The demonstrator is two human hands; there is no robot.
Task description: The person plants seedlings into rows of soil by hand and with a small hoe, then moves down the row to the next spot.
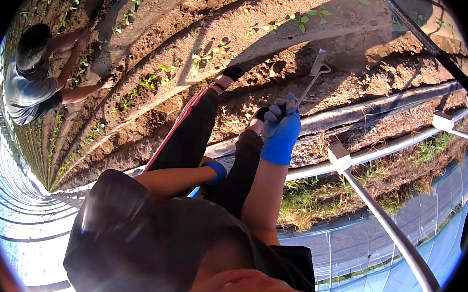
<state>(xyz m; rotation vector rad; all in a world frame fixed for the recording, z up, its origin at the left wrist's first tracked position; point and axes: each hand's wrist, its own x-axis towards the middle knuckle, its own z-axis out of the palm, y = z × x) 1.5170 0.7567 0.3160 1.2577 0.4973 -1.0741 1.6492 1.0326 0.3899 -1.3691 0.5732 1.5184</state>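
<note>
My right hand (280,122), in a blue and grey work glove, is closed around the handle of a small hand hoe (307,90). The hoe's metal blade (317,64) points away from me, over or on the brown soil beside a raised bed; contact is unclear. Between my thighs lies my left hand (215,172). Only its blue glove cuff shows clearly, and the fingers are hidden. Something yellow shows beside that cuff, too covered to name. My feet (232,73) rest on the soil next to the bed, near leafy green seedlings (199,61).
A co-worker (33,73) bends over another seedling row at left. Along my right run black plastic film (340,108), a metal pipe (394,145) with white blocks (340,156), and a slanting metal post (393,232). Beyond are grass (315,203) and greenhouse netting.
</note>
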